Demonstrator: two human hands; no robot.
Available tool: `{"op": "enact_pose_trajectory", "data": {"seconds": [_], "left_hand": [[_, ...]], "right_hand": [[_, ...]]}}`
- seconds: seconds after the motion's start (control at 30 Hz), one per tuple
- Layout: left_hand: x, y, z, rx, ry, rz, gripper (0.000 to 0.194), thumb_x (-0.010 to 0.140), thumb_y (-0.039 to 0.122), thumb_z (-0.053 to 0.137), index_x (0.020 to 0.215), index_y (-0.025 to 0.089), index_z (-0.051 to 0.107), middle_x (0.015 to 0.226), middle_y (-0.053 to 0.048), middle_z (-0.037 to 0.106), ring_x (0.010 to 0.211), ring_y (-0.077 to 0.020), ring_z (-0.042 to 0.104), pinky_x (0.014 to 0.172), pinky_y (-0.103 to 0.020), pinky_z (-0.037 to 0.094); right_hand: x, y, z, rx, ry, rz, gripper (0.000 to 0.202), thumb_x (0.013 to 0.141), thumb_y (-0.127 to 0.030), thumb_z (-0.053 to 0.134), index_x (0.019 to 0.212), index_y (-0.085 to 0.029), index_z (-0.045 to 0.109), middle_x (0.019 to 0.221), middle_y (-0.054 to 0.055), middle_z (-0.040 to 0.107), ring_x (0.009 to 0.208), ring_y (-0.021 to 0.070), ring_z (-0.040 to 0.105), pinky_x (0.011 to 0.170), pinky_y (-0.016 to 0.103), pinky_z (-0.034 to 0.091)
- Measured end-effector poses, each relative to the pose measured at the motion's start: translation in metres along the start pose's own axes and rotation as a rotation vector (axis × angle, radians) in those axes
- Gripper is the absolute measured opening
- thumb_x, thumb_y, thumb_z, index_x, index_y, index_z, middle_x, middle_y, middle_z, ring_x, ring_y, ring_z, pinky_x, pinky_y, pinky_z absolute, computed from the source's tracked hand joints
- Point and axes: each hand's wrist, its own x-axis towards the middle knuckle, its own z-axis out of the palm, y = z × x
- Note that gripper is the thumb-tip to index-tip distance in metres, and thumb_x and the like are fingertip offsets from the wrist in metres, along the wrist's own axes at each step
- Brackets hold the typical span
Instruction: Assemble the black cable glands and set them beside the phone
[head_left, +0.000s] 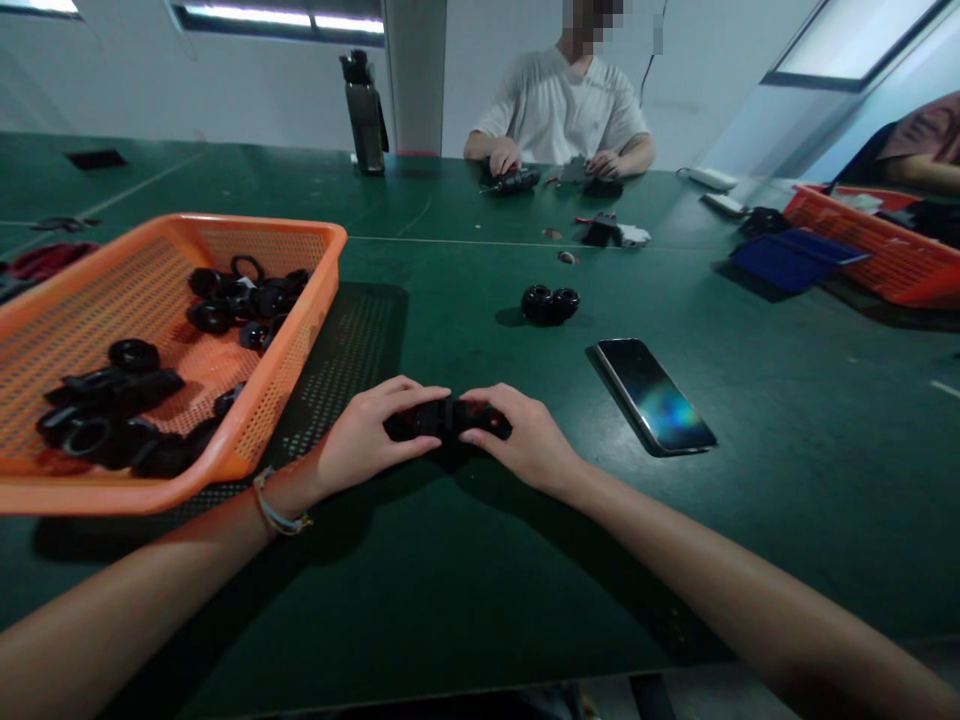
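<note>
A black plastic fitting (430, 418), roughly tube-shaped with a raised ring at its middle, lies crosswise between my two hands over the green table. My left hand (381, 424) grips its left end, thumb on the near side and fingers on the far side. On its right end my right hand (523, 428) is closed in the same way. The fingers hide parts of both ends. Beyond the hands sits a pair of round black parts (550, 304) with ring-like openings, side by side on the table.
An orange basket (259, 452) with several black fittings stands at left. A phone (656, 397) lies at right. Across the table (465, 560), a person (562, 115) handles a dark tool. A bottle (365, 120), a blue tray (796, 260) and another orange basket (862, 250) are farther off.
</note>
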Motion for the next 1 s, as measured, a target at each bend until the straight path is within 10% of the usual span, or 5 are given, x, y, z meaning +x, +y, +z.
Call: {"op": "enact_pose_trajectory", "data": {"seconds": [1.0], "left_hand": [[-0.0005, -0.0001, -0.0008, 0.016, -0.014, 0.001, 0.038, 0.078, 0.033, 0.063, 0.112, 0.019, 0.06, 0.099, -0.005, 0.061, 0.088, -0.0158, 0.061, 0.081, -0.027, 0.049]], "right_hand": [[0.0016, -0.002, -0.0003, 0.008, -0.022, 0.049, 0.025, 0.075, -0.019, 0.067, 0.099, -0.014, 0.062, 0.087, 0.005, 0.065, 0.077, 0.0144, 0.058, 0.069, 0.03, 0.048]]}}
